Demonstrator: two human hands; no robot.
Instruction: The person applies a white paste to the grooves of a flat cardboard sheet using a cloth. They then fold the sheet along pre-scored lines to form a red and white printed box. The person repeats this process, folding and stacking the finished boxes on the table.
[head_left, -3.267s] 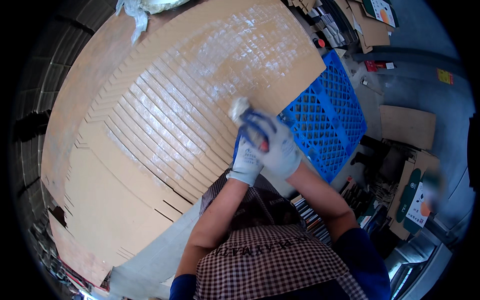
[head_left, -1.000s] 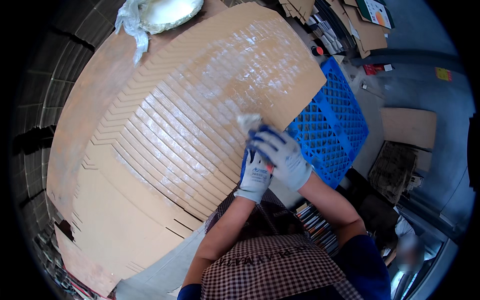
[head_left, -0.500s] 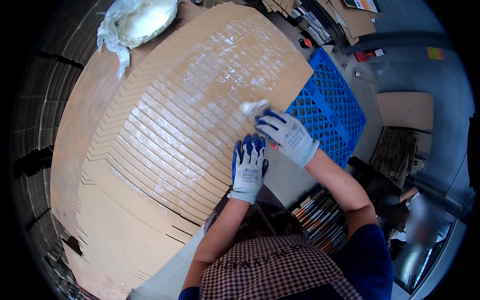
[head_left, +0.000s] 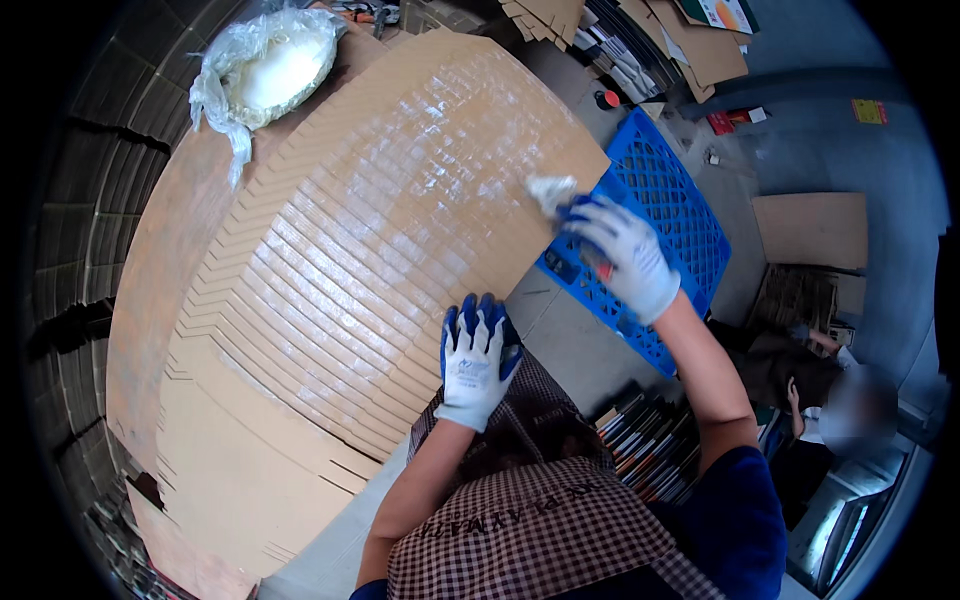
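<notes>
Overlapping cardboard sheets (head_left: 300, 400) lie fanned in rows, with wet white streaks over much of their far and middle parts. My right hand (head_left: 628, 255), in a white and blue glove, is closed round a brush (head_left: 551, 193). Its white head is over the right edge of the far sheet; a bit of red shows below my fingers, and motion blurs it. My left hand (head_left: 474, 365), gloved alike, lies with fingers stretched out on the near right edge of the sheets. At the far left, a plastic-lined basin (head_left: 230, 85) holds a white paste (head_left: 280, 75).
The sheets rest on a worn wooden board (head_left: 150, 300). A blue plastic pallet (head_left: 690, 215) is on the floor to the right. Stacked cardboard (head_left: 85, 220) lines the left side. Another person (head_left: 800, 400) is at the lower right, near a pile of flat pieces (head_left: 655, 450).
My right hand has swung rightward with the brush, toward the sheets' right edge. My left hand has shifted slightly left and nearer to me. The other person has moved a little.
</notes>
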